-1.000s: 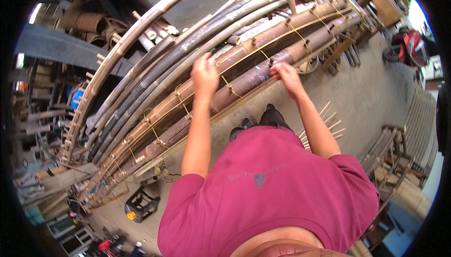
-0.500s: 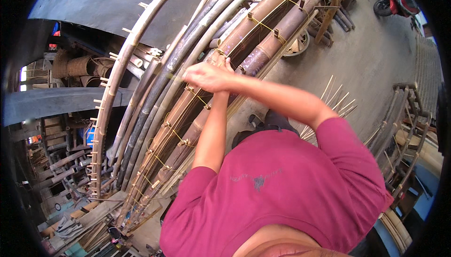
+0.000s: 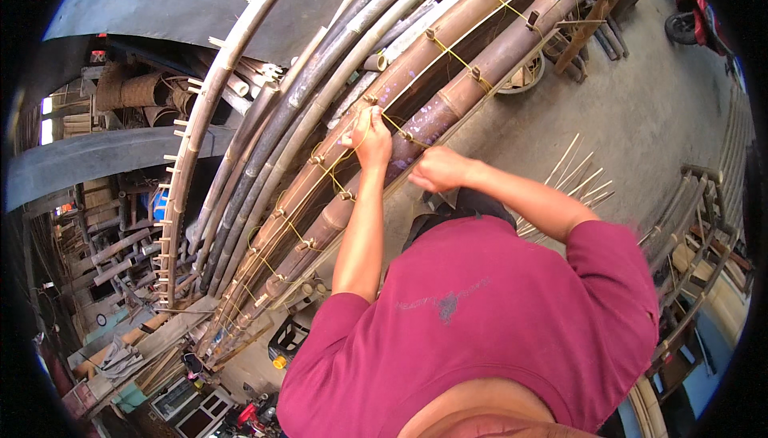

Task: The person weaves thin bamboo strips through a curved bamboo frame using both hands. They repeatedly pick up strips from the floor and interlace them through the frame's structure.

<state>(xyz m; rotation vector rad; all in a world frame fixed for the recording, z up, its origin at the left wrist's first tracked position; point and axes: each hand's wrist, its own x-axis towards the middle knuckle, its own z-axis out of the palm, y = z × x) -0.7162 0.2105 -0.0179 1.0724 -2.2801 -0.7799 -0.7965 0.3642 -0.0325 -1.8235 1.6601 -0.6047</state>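
Two thick brown bamboo poles (image 3: 448,78) lie side by side, laced together by a thin yellow cord (image 3: 460,60) that loops around small pegs. My left hand (image 3: 370,139) rests on the nearer pole with its fingers pinched on the cord at a peg. My right hand (image 3: 437,169) is a closed fist just to its right, over the lower pole's edge, and a short stretch of cord (image 3: 400,128) runs between the two hands. My maroon shirt (image 3: 480,318) hides the ground below.
Several thinner grey and pale bamboo poles (image 3: 264,118) lie beside the pair on the left. Thin bamboo splints (image 3: 572,174) are scattered on the concrete floor (image 3: 640,102). A red motorbike (image 3: 698,14) stands at top right. Stacked poles and clutter (image 3: 120,254) fill the left.
Both hands have come down the poles and closer together. The right hand, earlier crossing over the left on the pole, now sits as a fist to its right.
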